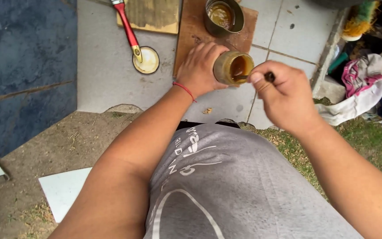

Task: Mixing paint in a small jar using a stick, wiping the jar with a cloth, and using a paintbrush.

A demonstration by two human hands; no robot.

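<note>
**Jar held over the paving, a tool dipped into it**

At the far left a dark blue slab (23, 66) fills the frame edge, its full extent cut off. Below it, on bare soil, lies a white tile (63, 192), partly hidden by the person's left arm. Further right, on the grey paving (107, 66), a red-handled brush (127, 28) lies with its tip resting on a round pale lid (147, 61); the brush's bristle end is cut off at the top edge. Beside it a yellowish wooden board (153, 15) is also cropped by the top.

A brown wooden board (191, 31) carries an open metal tin (224, 17) holding a brownish liquid; its upper rim runs out of view.

The left hand (200, 71), a red string at the wrist, is wrapped around a small jar (233, 67) of amber-brown contents, held above the paving just in front of the brown board. The hand covers most of the jar's wall.

The right hand (281, 95) is clenched on a thin dark tool (257, 77) whose tip reaches into the jar's mouth; the fingers hide most of it, so its kind cannot be told.

At the far right a heap of cloths (363, 86) lies on the grass, blurred and jumbled.
</note>
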